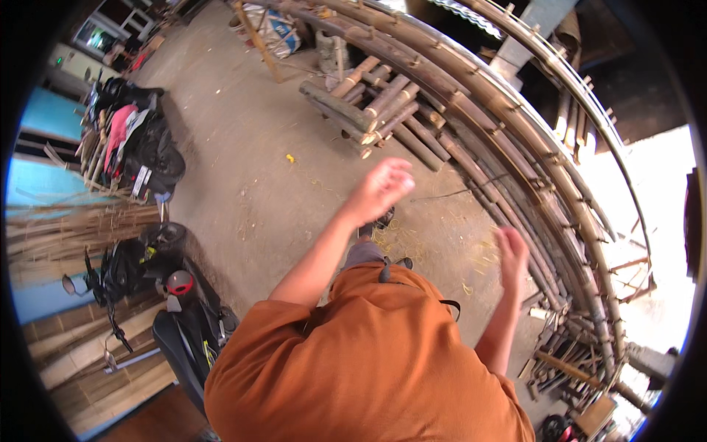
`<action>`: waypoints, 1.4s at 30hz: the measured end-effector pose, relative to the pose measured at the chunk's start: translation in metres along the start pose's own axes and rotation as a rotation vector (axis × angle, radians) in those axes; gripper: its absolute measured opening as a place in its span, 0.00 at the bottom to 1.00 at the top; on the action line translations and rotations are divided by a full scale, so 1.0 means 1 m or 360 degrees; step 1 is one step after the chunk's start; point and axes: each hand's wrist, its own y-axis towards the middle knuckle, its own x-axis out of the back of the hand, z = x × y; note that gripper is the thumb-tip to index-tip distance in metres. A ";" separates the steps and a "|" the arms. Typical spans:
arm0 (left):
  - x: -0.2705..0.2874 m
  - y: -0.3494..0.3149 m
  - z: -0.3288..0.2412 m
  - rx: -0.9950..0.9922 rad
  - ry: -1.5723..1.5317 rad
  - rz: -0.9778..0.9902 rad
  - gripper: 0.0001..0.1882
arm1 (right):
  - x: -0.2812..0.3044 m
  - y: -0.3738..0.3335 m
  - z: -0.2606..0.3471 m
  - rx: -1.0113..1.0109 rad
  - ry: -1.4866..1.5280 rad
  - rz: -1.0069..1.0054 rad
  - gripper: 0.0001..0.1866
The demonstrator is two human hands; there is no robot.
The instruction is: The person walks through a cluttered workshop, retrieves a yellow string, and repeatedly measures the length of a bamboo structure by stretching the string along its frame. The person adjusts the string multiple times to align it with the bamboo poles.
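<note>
My left hand (381, 193) is raised in front of my body over the bare floor, its fingers loosely bent and apart. Nothing shows in it. Off to the right, my right hand (512, 254) is seen edge-on and a little blurred. Its fingers look loosely bent, and I see nothing held there. Both hands are clear of any object. Nearest to the right hand are long bamboo poles (508, 121) lying along the right side. Beyond the left hand sits a pile of short cut bamboo pieces (387, 110).
Parked motorbikes (188, 331) stand along the left by a blue wall (48, 177) with bundled bamboo strips (88, 225). Thin yellowish shavings (390, 239) litter the concrete floor (243, 147). A white and blue sack (276, 33) is at the back. Short offcuts (571, 365) lie at lower right.
</note>
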 end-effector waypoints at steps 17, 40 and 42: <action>-0.074 0.013 0.010 -0.0200 0.0102 -0.0083 0.10 | -0.017 -0.041 0.037 -0.0362 0.2143 0.0613 0.11; 0.272 0.094 -0.077 -0.0350 -0.1275 -0.1612 0.04 | 0.273 -0.187 -0.177 -0.0217 -0.0342 -0.1661 0.16; 0.390 0.075 -0.108 -0.0685 -0.0854 -0.1266 0.02 | 0.286 -0.181 -0.194 -0.0394 -0.0515 -0.2155 0.16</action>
